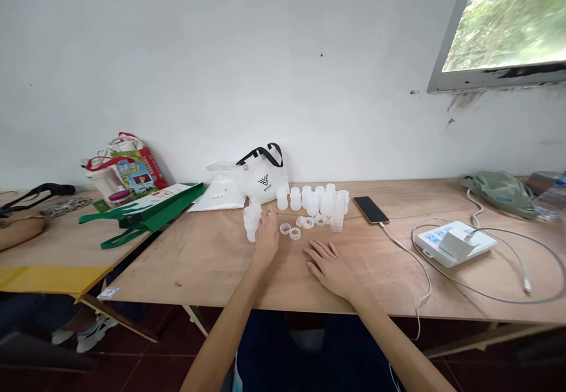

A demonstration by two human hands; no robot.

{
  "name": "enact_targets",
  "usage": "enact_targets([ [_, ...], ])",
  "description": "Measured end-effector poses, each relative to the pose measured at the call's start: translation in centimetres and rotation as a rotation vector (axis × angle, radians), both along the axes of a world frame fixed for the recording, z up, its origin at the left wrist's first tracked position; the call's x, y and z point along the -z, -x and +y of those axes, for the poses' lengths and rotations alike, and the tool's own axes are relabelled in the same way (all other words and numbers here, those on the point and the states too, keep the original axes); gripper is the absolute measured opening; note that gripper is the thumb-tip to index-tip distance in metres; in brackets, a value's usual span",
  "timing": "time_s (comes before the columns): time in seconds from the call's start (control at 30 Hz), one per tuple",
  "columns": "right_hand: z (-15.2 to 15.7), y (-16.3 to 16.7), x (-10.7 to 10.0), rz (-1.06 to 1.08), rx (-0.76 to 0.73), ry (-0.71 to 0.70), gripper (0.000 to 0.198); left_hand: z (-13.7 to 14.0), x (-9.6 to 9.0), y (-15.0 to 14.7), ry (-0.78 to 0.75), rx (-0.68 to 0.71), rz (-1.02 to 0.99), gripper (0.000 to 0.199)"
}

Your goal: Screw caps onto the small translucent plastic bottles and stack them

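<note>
My left hand [267, 237] is beside a small group of translucent white plastic bottles [252, 221]. Its fingers are curled together, with a small pale piece partly showing at the fingertips; what it is I cannot make out. My right hand [331, 267] lies palm down on the table, fingers stretched out, holding nothing. Between and beyond both hands are several translucent plastic rings [295, 234]. Behind the rings stand several more white plastic bottles [312, 203], with a taller ribbed clear stack [337, 212] at their right end.
A white bag with black handles [263, 177] and a white plastic package [219, 188] stand by the wall. To the right lie a phone [370, 210] on a cable, a white power strip [455, 243] and a green cloth cap [502, 194]. A green bag [150, 209] lies left, near another person's arm [22, 230].
</note>
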State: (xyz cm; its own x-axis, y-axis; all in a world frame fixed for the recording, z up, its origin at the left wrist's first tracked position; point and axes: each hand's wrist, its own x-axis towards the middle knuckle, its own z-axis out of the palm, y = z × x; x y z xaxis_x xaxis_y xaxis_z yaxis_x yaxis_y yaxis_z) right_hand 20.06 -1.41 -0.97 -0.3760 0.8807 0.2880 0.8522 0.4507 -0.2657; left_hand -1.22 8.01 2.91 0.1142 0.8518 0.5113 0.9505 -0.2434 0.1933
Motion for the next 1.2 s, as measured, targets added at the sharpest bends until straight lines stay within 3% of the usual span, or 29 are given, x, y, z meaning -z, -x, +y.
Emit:
enact_targets([
  [0.3,-0.1,0.1,-0.3,-0.006,0.001,0.022,0.047,0.2,-0.3,0.2,-0.036,0.072,-0.044,0.058],
  [0.43,-0.1,0.1,-0.3,0.000,-0.001,0.017,0.047,-1.1,-2.8,-0.2,-0.093,0.083,-0.151,0.054],
  [0.6,0.0,0.1,0.0,0.000,-0.002,0.001,0.047,-4.6,-5.6,-0.3,-0.151,0.120,-0.334,0.032],
  [0.67,0.1,0.1,0.1,-0.001,0.000,0.007,0.047,-6.0,-5.1,0.1,-0.078,0.173,-0.350,0.030],
  [0.77,0.1,0.0,0.2,0.004,-0.005,0.016,0.047,-7.1,-2.6,0.7,0.074,0.237,-0.333,0.028],
  [0.93,0.0,0.0,-0.1,0.013,-0.012,0.019,0.047,-6.6,1.0,1.3,0.211,0.218,-0.346,0.017],
  [1.2,0.0,-0.2,0.0,-0.007,-0.003,0.026,0.046,-5.5,1.9,2.3,0.289,0.216,-0.365,0.013],
])
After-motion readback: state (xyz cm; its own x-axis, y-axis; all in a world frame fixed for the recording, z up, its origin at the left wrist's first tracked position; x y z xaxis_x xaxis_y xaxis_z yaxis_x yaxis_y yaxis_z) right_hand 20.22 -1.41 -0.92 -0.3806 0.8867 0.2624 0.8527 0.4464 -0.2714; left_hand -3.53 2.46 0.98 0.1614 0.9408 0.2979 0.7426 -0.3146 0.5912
